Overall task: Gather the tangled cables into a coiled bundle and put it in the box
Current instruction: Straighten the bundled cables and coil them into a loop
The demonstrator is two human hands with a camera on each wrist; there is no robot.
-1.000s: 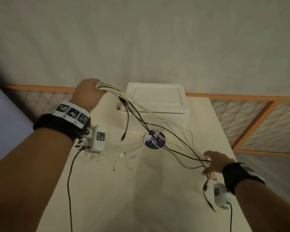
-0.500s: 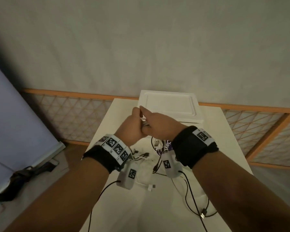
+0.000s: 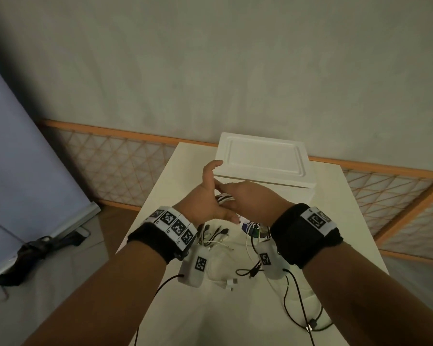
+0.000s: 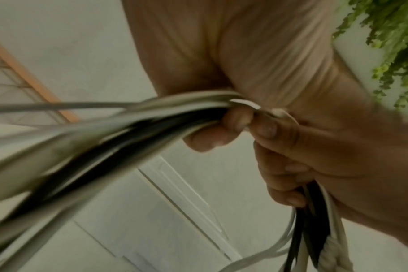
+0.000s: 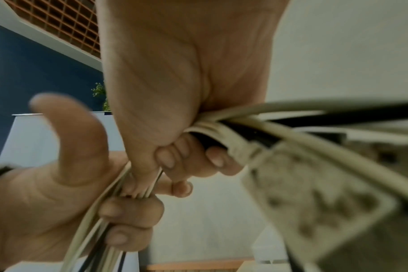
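The cable bundle (image 3: pixel 226 198) of white and black cords is held up over the table between both hands. My left hand (image 3: pixel 205 196) grips it with curled fingers, thumb raised. My right hand (image 3: pixel 245 198) grips it right beside the left. In the left wrist view the cable bundle (image 4: pixel 105 139) fans out blurred from my left hand (image 4: pixel 221 128). In the right wrist view my right hand (image 5: pixel 175 147) curls round the cable bundle (image 5: pixel 291 117). The white box (image 3: pixel 263 158) stands just behind the hands with its lid on.
Loose cable ends (image 3: pixel 215 236) hang and lie on the white table (image 3: pixel 335 221) under the wrists, with a white USB plug (image 3: pixel 229 283) and a black cable (image 3: pixel 298 308) nearer me. An orange lattice rail (image 3: pixel 115 156) runs behind the table. Floor lies left and right.
A second ago the hands were far apart, left high with the cables, right low at the table's right. They came together at the bundle. The left thumb now stands up.
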